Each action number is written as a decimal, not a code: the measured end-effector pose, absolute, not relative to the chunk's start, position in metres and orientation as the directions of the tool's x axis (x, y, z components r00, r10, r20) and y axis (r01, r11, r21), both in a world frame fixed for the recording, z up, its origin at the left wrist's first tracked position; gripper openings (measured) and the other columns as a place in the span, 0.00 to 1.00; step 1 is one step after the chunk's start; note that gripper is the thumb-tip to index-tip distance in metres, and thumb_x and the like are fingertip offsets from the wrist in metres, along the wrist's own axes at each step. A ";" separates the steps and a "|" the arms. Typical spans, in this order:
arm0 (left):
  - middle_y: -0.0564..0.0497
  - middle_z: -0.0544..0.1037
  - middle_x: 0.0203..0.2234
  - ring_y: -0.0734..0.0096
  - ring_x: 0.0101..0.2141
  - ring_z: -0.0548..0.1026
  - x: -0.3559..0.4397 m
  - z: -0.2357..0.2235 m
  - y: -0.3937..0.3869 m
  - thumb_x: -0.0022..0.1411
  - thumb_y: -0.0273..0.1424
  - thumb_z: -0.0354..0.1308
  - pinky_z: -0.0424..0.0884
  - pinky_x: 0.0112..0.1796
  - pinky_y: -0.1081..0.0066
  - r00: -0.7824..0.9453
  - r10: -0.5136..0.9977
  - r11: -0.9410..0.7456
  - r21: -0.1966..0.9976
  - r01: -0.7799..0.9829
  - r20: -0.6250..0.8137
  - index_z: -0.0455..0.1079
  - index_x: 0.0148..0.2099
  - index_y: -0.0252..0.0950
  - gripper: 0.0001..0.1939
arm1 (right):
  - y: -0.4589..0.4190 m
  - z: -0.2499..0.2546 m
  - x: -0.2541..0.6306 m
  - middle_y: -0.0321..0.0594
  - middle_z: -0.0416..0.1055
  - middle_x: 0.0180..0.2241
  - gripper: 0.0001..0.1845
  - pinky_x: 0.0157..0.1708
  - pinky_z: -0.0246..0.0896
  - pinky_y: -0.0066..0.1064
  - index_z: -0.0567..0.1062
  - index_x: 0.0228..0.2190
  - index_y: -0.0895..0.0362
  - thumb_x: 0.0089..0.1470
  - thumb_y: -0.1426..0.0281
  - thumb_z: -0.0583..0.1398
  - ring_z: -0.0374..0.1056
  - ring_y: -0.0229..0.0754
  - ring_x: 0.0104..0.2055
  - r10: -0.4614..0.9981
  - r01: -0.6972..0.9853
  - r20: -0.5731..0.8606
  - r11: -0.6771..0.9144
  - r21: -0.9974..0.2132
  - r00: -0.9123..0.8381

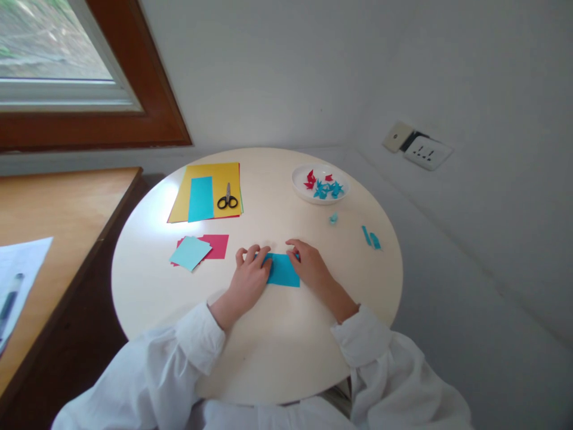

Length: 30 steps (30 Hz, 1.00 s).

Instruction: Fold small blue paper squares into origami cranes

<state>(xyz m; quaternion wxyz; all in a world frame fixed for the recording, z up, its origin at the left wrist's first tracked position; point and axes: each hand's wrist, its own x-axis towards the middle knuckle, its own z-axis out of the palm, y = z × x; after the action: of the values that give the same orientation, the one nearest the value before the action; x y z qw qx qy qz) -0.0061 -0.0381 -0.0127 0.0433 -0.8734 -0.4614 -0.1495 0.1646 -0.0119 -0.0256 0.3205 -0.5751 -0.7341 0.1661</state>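
A sheet of blue paper lies on the round table between my two hands. My left hand rests over its left edge with bent fingers, and the thumb and fingertips hold the paper there. At the top right corner, the thumb and fingers of my right hand close on the sheet, though the fingertips partly hide the grip. To the left lie a light blue paper square and, partly under it, pink paper. A small crumpled blue paper piece sits beyond my right hand.
Black-handled scissors and a blue paper strip lie on stacked yellow paper. A white plate holds red and blue folded paper pieces. Blue scraps lie near the right edge of the white table. A wooden desk stands left.
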 end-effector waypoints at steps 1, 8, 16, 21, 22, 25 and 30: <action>0.40 0.68 0.49 0.50 0.50 0.61 -0.006 -0.013 -0.039 0.57 0.21 0.44 0.53 0.49 0.47 0.532 0.790 -0.574 0.061 0.817 0.307 0.72 0.41 0.35 0.16 | -0.012 -0.026 0.164 0.42 0.72 0.29 0.14 0.34 0.61 0.31 0.72 0.38 0.59 0.50 0.76 0.52 0.65 0.38 0.28 0.950 0.748 0.279 0.285 -0.599 -0.138; 0.39 0.69 0.49 0.54 0.53 0.61 -0.009 -0.021 -0.037 0.58 0.20 0.41 0.41 0.56 0.45 0.572 0.776 -0.603 0.046 0.796 0.267 0.66 0.50 0.32 0.20 | -0.016 -0.024 0.161 0.47 0.73 0.35 0.13 0.40 0.62 0.34 0.72 0.37 0.60 0.52 0.76 0.50 0.68 0.43 0.36 0.950 0.804 0.277 0.275 -0.527 -0.143; 0.36 0.65 0.52 0.56 0.56 0.59 -0.012 -0.027 -0.032 0.57 0.19 0.39 0.45 0.55 0.45 0.595 0.782 -0.618 0.109 0.779 0.185 0.58 0.57 0.31 0.25 | -0.015 -0.029 0.161 0.47 0.73 0.37 0.14 0.42 0.61 0.36 0.71 0.37 0.59 0.53 0.77 0.49 0.67 0.44 0.40 0.938 0.844 0.310 0.289 -0.452 -0.155; 0.34 0.55 0.59 0.55 0.59 0.52 -0.015 -0.030 -0.032 0.55 0.17 0.38 0.48 0.54 0.46 0.618 0.779 -0.627 0.149 0.765 0.103 0.51 0.61 0.30 0.29 | -0.014 -0.030 0.162 0.47 0.73 0.37 0.13 0.41 0.61 0.36 0.71 0.36 0.58 0.53 0.77 0.49 0.67 0.45 0.39 0.936 0.857 0.314 0.287 -0.428 -0.157; 0.34 0.54 0.59 0.54 0.60 0.51 -0.015 -0.030 -0.032 0.55 0.18 0.38 0.47 0.54 0.46 0.618 0.780 -0.626 0.151 0.765 0.098 0.50 0.61 0.30 0.29 | -0.014 -0.030 0.163 0.47 0.73 0.37 0.14 0.41 0.61 0.36 0.71 0.36 0.58 0.53 0.77 0.49 0.67 0.45 0.39 0.936 0.856 0.311 0.292 -0.427 -0.164; 0.34 0.53 0.59 0.54 0.60 0.50 -0.014 -0.030 -0.034 0.55 0.18 0.38 0.46 0.54 0.45 0.614 0.784 -0.620 0.148 0.770 0.094 0.49 0.61 0.28 0.30 | -0.015 -0.031 0.164 0.47 0.73 0.38 0.14 0.43 0.60 0.37 0.71 0.37 0.59 0.54 0.77 0.48 0.67 0.45 0.41 0.934 0.849 0.296 0.317 -0.422 -0.201; 0.34 0.54 0.59 0.55 0.60 0.50 -0.013 -0.030 -0.035 0.54 0.18 0.39 0.46 0.54 0.44 0.600 0.794 -0.608 0.156 0.779 0.100 0.50 0.61 0.29 0.31 | -0.017 -0.031 0.165 0.46 0.73 0.38 0.14 0.44 0.59 0.37 0.71 0.37 0.59 0.54 0.77 0.48 0.66 0.45 0.42 0.935 0.845 0.277 0.327 -0.423 -0.223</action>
<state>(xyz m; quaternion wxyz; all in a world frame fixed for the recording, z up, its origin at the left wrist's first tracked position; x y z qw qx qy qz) -0.0129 -0.0347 -0.0297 -0.0482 -0.8930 -0.4403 -0.0796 0.1646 -0.0167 -0.0309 0.2456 -0.5729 -0.7766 0.0914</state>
